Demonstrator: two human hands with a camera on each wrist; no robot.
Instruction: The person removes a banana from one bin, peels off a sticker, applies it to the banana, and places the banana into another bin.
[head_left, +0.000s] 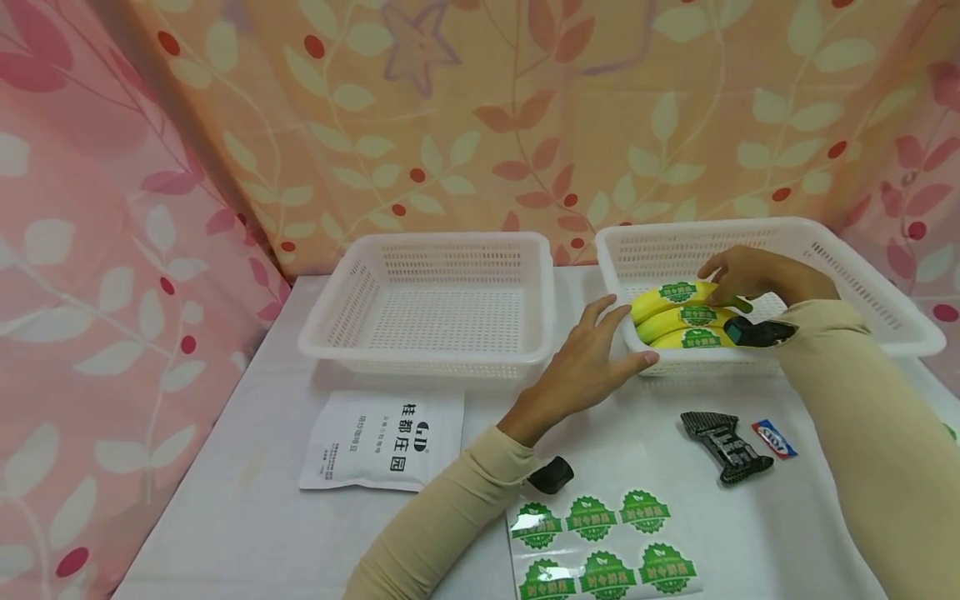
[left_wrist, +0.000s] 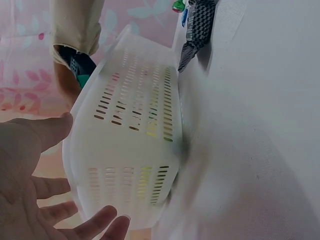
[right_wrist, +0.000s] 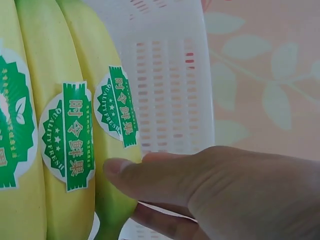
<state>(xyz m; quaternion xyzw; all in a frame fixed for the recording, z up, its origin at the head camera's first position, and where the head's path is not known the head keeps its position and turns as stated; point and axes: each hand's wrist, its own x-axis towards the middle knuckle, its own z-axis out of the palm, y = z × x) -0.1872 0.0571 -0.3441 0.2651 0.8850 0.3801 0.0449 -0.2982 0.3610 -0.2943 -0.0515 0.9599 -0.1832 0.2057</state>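
Note:
Three yellow bananas (head_left: pixel 660 323), each with a green-and-white sticker, lie side by side in the left part of the right white basket (head_left: pixel 705 356). My right hand (head_left: pixel 772 275) reaches into this basket. In the right wrist view its thumb presses on the outermost banana (right_wrist: pixel 117 155) near the stem end, the fingers curled behind it and partly hidden. At the basket's front left corner, my left hand (head_left: pixel 581 367) spreads its fingers along the rim. The left wrist view shows those fingers (left_wrist: pixel 52 187) fairly straight beside the basket wall (left_wrist: pixel 130 150).
A second white basket (head_left: pixel 450 317) stands on the left. In front of it lies a white coffee-bean pouch (head_left: pixel 382 440). A sheet of green stickers (head_left: pixel 607 571) is near the table's front. A black patterned packet (head_left: pixel 726 446) and a small blue-and-red wrapper (head_left: pixel 775 438) lie before the right basket.

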